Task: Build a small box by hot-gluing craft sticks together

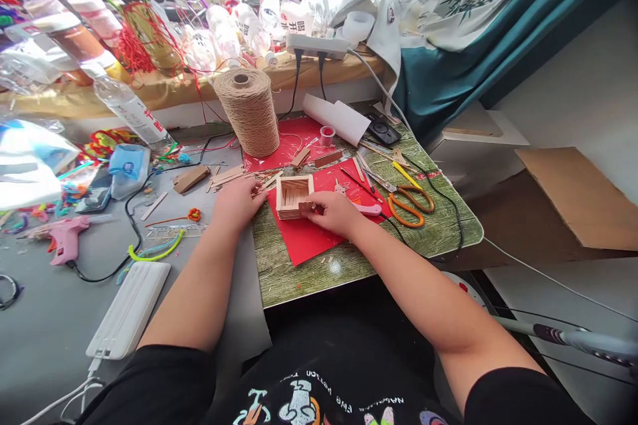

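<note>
Stick box [294, 194] sits on the red sheet [309, 242], mid table [441, 232]. Your right hand [335, 211] pinches a small wooden piece [306, 207] against its front corner. Your left hand [238, 202] lies curled beside the box, near loose sticks [228, 176]; I cannot tell whether it grips anything.

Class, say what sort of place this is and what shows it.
Probably a home craft desk: a twine spool, a pink glue gun and orange-handled scissors lie around a small wooden box.
</note>
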Tool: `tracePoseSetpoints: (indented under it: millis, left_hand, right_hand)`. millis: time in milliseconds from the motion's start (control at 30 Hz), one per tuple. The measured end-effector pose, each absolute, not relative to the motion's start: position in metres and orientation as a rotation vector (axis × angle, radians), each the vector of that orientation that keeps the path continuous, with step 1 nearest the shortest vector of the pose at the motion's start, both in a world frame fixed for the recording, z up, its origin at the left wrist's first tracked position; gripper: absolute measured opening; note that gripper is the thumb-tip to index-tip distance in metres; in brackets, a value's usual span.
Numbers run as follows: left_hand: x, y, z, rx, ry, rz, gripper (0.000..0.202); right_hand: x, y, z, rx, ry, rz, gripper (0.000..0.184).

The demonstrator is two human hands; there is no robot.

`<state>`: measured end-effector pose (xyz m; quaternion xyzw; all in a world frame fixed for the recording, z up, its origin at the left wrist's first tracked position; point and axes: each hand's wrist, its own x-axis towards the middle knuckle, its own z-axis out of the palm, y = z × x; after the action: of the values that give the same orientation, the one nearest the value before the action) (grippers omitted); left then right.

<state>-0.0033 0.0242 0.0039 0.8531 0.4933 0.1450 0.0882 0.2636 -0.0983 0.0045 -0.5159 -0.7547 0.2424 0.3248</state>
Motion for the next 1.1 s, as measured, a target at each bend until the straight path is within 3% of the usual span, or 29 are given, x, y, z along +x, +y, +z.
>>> tracePoseSetpoints:
  millis: [200, 867, 1100]
  left_hand:
    - [0.010, 0.030, -0.008, 2.541, 1.482, 0.548, 0.020]
    - [0.011, 0.038, -0.013, 2.641, 1.392, 0.470, 0.026]
    - [0.015, 0.021, 0.004, 2.341, 1.552, 0.753, 0.017]
  right_hand:
    - [0.264, -0.098, 0.004, -1.356, -1.981, 0.633, 0.009]
    - [0.262, -0.100, 0.002, -1.367, -1.965, 0.630, 0.005]
    - [0.262, -0.100, 0.002, -1.380, -1.959, 0.620, 0.007]
